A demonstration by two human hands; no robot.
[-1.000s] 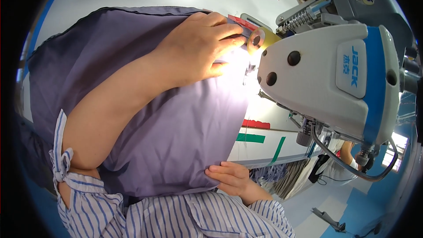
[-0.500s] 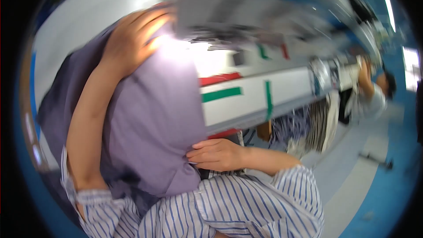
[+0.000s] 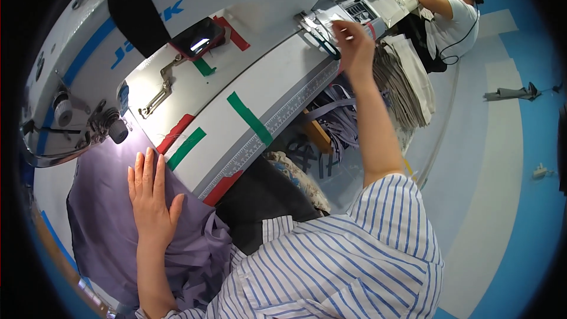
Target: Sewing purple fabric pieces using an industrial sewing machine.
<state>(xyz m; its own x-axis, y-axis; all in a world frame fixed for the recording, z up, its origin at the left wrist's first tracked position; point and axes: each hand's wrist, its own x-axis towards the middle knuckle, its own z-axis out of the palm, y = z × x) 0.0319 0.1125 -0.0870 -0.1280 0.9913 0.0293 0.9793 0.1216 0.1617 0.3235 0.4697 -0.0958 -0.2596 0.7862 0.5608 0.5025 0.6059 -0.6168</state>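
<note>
Rests the left hand [image 3: 152, 204] flat, fingers straight, on purple cloth [image 3: 109, 218], spread beside the sewing machine [image 3: 77, 80] and bunched near the striped shirt [image 3: 331, 254]; holds the right hand [image 3: 356, 53], fingers bent, near small metal tools [image 3: 312, 25] on the desk [image 3: 283, 85]; too blurred to make out any grip.

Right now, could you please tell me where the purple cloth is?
In the head view, the purple cloth is at the lower left, under the person's left hand and just below the sewing machine.
</note>
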